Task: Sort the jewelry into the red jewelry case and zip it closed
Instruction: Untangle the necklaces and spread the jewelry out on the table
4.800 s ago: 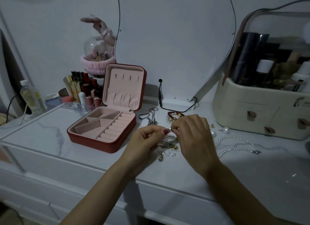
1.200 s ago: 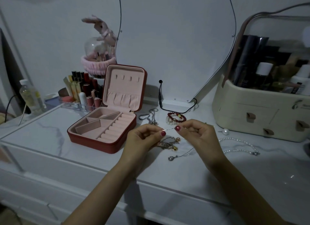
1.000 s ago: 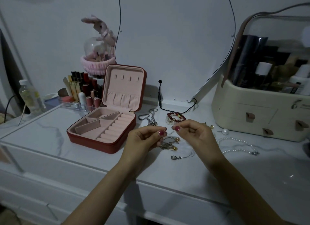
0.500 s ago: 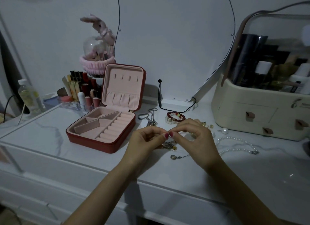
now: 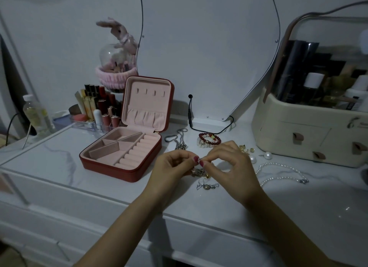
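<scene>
- A clear plastic bottle (image 5: 34,113) stands at the far left edge of the white marble-patterned bench (image 5: 49,157), beside a dark cable.
- A clear tray of lipsticks (image 5: 99,111) sits against the wall, with a pink plush rabbit (image 5: 119,34) perched over a glass dome above it.
- The red jewelry case (image 5: 123,167) lies open on the bench just in front of the lipsticks, its lid upright; the pink-lined compartments and ring rolls hold nothing.
- A dark metal chain (image 5: 179,139) lies on the bench just right of the case.
- The left hand (image 5: 171,167) hovers over the bench near the case's front right corner, thumb and forefinger pressed together on one end of a fine silver necklace (image 5: 208,186).
- The right hand (image 5: 229,165) meets it fingertip to fingertip, pinching the same small piece; whether this is the clasp is too small to tell.
- The necklace's pendant rests on the bench below the hands, next to a small heap of gold-toned jewelry (image 5: 199,172).
- A red bead bracelet (image 5: 210,138) lies behind the hands, near a mirror (image 5: 209,47) propped on the wall.
- Gold earrings (image 5: 246,148) and two loose pearls (image 5: 267,155) lie to the right of the hands.
- A pearl necklace (image 5: 282,171) curls on the bench in front of a cream cosmetics organizer (image 5: 298,139) holding bottles.
</scene>
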